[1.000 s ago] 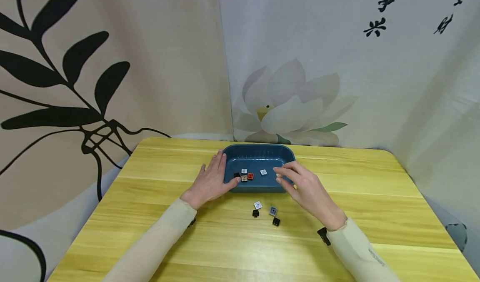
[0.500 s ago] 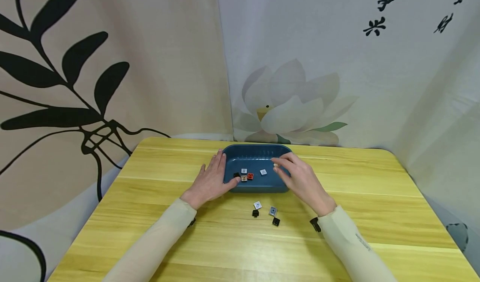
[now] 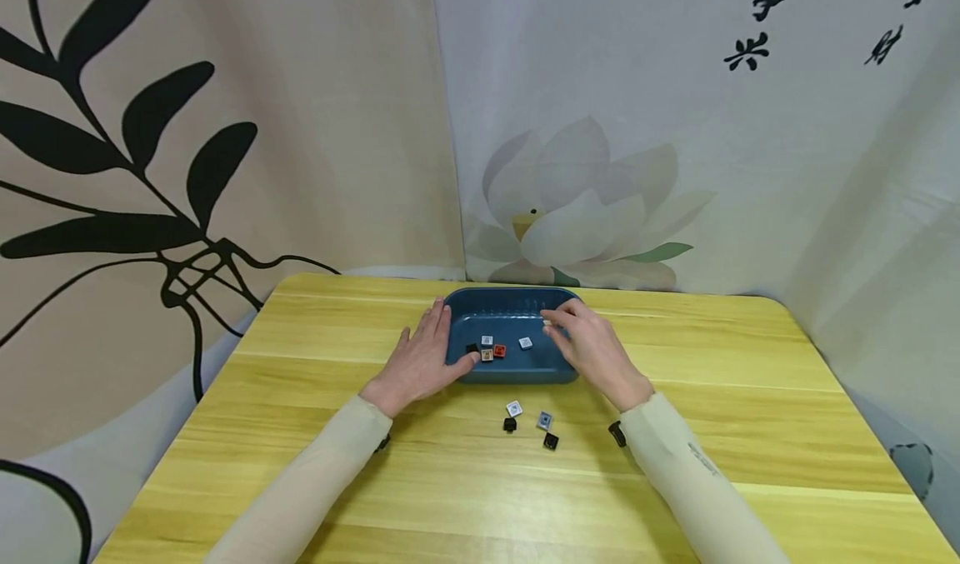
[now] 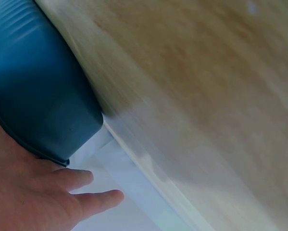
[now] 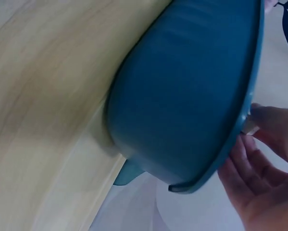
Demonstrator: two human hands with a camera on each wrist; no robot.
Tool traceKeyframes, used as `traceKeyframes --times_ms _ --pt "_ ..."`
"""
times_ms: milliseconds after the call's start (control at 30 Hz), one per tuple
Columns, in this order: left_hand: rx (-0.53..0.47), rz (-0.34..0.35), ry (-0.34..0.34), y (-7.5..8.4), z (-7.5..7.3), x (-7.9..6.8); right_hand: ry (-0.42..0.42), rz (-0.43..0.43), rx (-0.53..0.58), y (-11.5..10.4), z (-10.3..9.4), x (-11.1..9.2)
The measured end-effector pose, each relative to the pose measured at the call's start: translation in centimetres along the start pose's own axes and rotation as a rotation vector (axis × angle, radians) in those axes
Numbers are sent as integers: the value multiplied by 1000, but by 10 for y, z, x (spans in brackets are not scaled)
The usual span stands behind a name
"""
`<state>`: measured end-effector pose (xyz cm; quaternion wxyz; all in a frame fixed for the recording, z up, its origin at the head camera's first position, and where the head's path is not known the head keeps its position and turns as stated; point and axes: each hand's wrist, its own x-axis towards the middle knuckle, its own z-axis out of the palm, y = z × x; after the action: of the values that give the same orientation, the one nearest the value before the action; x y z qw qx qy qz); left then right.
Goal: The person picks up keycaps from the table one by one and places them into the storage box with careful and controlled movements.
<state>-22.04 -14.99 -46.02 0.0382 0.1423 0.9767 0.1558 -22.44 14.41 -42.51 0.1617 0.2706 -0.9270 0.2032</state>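
My left hand (image 3: 416,364) rests spread along the left rim of a blue rectangular tray (image 3: 517,375), its thumb over the near left corner. Over the tray's right side, my right hand (image 3: 596,351) pinches a small whitish square piece (image 3: 547,323) between thumb and fingertips. The right wrist view catches that pale piece (image 5: 249,126) just beyond the rim, partly hidden by the fingers. In the tray lie a red piece (image 3: 499,351), a tan one (image 3: 487,355), a black one (image 3: 472,348) and several white ones (image 3: 526,343). Their exact kind is too small to tell.
In front of the tray, on the wooden table (image 3: 675,464), lie a white piece (image 3: 513,408), a grey-blue one (image 3: 544,420) and black ones (image 3: 551,441). Printed curtains (image 3: 360,131) hang behind the table's back edge.
My right hand has moved a little left and farther over the tray, still pinching the whitish piece. The left hand and the loose pieces have stayed in place.
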Motion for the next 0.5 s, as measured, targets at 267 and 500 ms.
traceKeyframes --times_ms 267,500 --pt "-1 -3 7 -1 2 2 -82 28 -17 4 11 3" --pt "-12 1 7 -1 2 1 -151 51 -18 5 16 7"
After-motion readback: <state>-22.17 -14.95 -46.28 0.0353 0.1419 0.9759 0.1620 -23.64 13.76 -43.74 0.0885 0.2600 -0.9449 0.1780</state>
